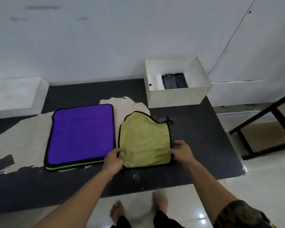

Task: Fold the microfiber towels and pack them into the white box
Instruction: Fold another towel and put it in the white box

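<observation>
Your bare feet (117, 211) stand on the pale tiled floor (262, 186) at the near edge of the dark bench (204, 137). Both of your forearms reach forward and down over it, angled in toward each other.

Your left hand (113, 159) sits at the near left edge of the yellow-green towel (145, 142), back of the hand up. The thumb lies on top of the cloth and the fingers curl beneath, pinching the hem. Your right hand (182, 152) is at the near right edge of the same towel, wrist bent inward, fingers curled and pinching the black-trimmed border.

The towel lies mostly flat on the bench between your hands. Its far right corner is bunched, showing a bit of dark grey there.

Just beside it on the left, a purple towel (81, 134) lies flat and square on top of a stack, with a green towel (76, 165) showing as a strip along the near edge beneath it.

The white box (176, 97) stands open at the far right of the bench, well apart from your hands. Dark folded towels (174, 81) lie inside it.
</observation>
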